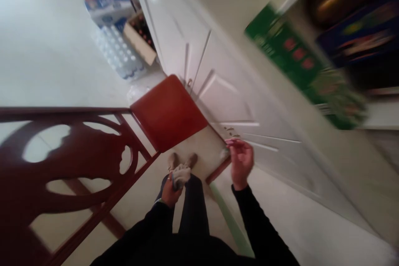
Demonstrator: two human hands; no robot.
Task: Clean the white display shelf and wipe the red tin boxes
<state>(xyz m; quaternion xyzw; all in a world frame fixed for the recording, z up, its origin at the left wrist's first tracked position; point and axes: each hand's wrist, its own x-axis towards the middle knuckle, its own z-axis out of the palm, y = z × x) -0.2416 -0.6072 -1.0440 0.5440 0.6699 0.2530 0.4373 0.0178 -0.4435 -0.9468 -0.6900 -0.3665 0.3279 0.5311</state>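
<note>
The view is tilted and blurred, looking down my body as I stand on a pale chair seat. My left hand is closed around a crumpled light cloth near my thigh. My right hand is raised beside the chair's right edge, with fingers curled in a pinch on something small and reddish I cannot make out. My feet in tan shoes rest on the seat. Black sleeves cover both arms.
A dark red carved wooden chair back fills the left. White panelled cabinet doors run along the right. Boxes and a pack of water bottles stand on the floor. Green boxes sit on a shelf at upper right.
</note>
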